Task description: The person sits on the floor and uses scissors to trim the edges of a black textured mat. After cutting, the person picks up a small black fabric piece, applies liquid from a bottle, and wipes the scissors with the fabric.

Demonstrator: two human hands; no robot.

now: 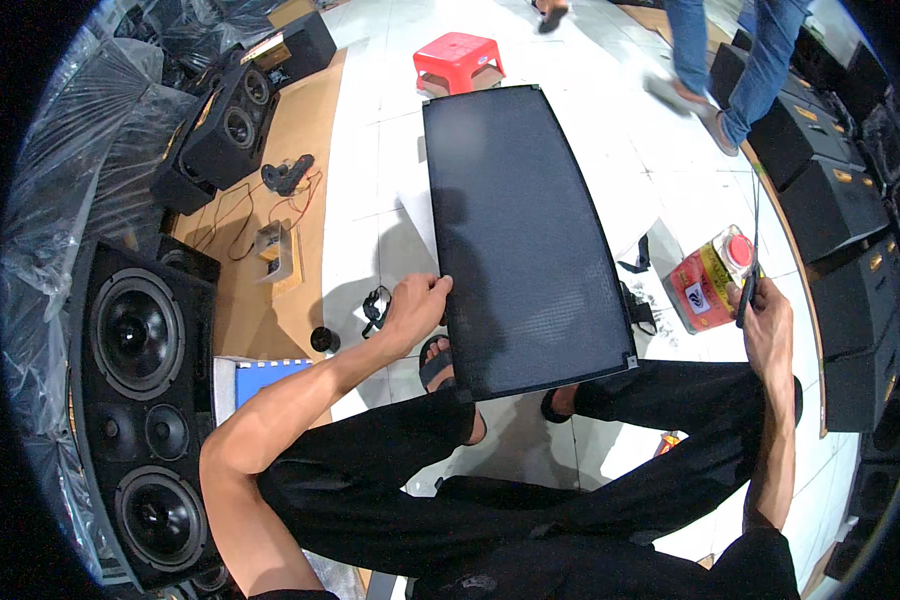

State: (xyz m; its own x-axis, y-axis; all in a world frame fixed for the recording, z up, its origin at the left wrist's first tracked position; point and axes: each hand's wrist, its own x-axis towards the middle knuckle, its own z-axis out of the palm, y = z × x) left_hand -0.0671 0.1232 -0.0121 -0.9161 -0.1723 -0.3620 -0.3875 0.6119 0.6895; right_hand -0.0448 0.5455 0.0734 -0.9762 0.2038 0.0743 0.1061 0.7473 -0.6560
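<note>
Left hand [415,305] grips the left edge of 1 black mesh speaker grille [525,235], long rectangular panel w/ thin frame, held tilted over the person's knees. Right hand [760,310] clenches scissors [751,262], blades up, beside a red-capped can [710,278].

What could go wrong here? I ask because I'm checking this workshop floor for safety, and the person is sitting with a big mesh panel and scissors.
The left hand holds the black mesh panel by one edge only, so it may tip or slip.

The right hand holds scissors upright beside the tin can, which a knock might tip over.

Another person's legs pass just beyond the panel's far end, so a collision seems possible.
</note>
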